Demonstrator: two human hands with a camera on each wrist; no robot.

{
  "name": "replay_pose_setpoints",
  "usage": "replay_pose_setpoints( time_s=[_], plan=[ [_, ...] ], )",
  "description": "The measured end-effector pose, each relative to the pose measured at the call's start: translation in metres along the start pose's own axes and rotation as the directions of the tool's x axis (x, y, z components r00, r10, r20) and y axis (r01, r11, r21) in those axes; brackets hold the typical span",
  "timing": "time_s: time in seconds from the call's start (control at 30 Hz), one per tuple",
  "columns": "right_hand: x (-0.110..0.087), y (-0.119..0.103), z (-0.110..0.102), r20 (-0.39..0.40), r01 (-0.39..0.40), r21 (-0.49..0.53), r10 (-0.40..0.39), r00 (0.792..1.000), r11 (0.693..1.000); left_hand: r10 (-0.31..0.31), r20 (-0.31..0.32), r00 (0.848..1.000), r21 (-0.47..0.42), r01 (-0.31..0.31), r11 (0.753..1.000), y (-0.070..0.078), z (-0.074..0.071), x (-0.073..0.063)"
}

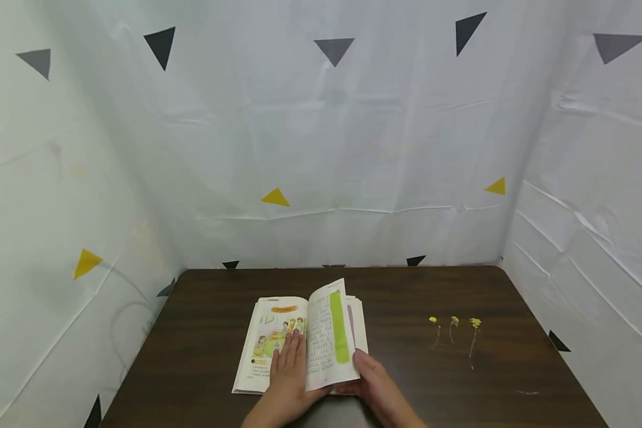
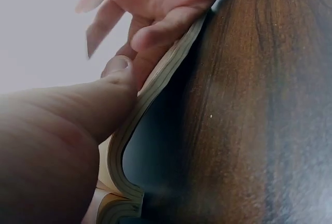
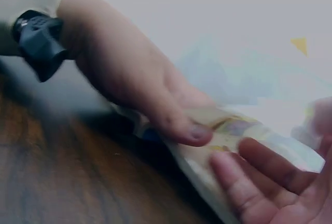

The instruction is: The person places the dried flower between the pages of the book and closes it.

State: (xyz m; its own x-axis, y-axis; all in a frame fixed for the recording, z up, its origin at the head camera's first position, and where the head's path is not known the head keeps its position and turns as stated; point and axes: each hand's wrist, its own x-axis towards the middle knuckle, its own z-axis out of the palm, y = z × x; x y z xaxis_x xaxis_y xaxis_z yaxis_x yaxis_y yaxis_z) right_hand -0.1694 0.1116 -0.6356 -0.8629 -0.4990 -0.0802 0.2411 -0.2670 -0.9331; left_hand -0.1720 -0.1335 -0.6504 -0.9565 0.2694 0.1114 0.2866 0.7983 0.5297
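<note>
Left hand rests on the book, fingers extended forward.

Location: sheet-walled booth.
White triangle-print sheeting encloses the dark wood-grain desk on the left, far and right sides.

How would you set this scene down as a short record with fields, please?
Book: open on the table
Raised page: bears a green band
Left hand: fingers stretched across the left page
Right hand: at the raised page's lower right corner; grip unclear
Flowers: three, small and yellow, right of the book
Backdrop: white with black, grey and yellow triangles
</note>
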Motion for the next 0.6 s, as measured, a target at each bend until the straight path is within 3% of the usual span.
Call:
replay_pose_setpoints(
  time_s=[0.2, 0.3, 0.4, 0.5, 0.6],
  plan=[
    [-0.0027, -0.0029, -0.0056, 0.02, 0.0, -0.036, 0.001, 1.0, 0.999, 0.011, -0.005, 1.0, 0.025, -0.01, 1.0, -0.0004, 0.0007, -0.0009],
    [-0.0042, -0.0045, -0.0066, -0.024, 0.022, -0.059, -0.023, 0.999, 0.998, 0.022, -0.017, 1.0, 0.004, -0.022, 1.0, -0.0007, 0.0011, -0.0012],
    [-0.0051, -0.0053, -0.0072, -0.084, 0.063, -0.157, -0.077, 0.993, 0.986, 0.026, -0.019, 0.999, -0.014, -0.026, 1.0, -0.0011, 0.0017, -0.0006],
    [-0.0045, -0.0042, -0.0082, -0.112, 0.11, -0.338, -0.156, 0.981, 0.935, 0.03, -0.024, 0.999, -0.023, -0.031, 0.999, -0.0014, 0.0022, 0.0],
    [-0.0028, -0.0004, -0.0098, -0.092, 0.178, -0.511, -0.26, 0.961, 0.841, 0.035, -0.025, 0.999, -0.024, -0.036, 0.999, -0.0019, 0.0024, 0.0006]
  ],
)
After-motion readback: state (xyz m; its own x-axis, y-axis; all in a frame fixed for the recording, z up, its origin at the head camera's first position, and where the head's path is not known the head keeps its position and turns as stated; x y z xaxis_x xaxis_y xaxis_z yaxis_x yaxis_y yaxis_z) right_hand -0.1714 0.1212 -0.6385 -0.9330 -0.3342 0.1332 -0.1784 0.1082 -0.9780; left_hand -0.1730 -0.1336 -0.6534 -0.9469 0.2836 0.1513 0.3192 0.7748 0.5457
